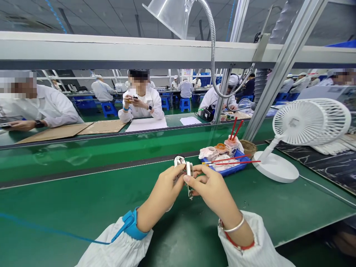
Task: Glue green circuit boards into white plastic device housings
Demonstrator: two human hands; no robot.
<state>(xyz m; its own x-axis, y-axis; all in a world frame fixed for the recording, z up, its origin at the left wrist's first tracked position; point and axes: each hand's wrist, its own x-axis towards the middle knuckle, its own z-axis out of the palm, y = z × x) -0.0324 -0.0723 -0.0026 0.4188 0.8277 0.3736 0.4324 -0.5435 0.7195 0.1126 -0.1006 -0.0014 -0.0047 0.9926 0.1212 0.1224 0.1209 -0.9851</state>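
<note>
My left hand [166, 182] and my right hand [213, 186] meet above the green bench, fingers pinched together. Between them stands a small, narrow metal part [189, 170], silvery and shiny, held nearly upright. Its lower end, with small details I cannot make out, pokes out below my fingertips. A crumpled white cloth or tissue [179, 160] shows above my left fingers, tucked in that hand. My fingers cover much of the part. A blue strap [135, 224] with a cord circles my left wrist.
A blue tray [229, 170] just beyond my right hand holds small jars and red-handled brushes [236, 162]. Right of it stand a woven pot [248, 147] and a white fan [278, 167]. A lamp [172, 16] hangs overhead. Co-workers [143, 102] sit across the bench.
</note>
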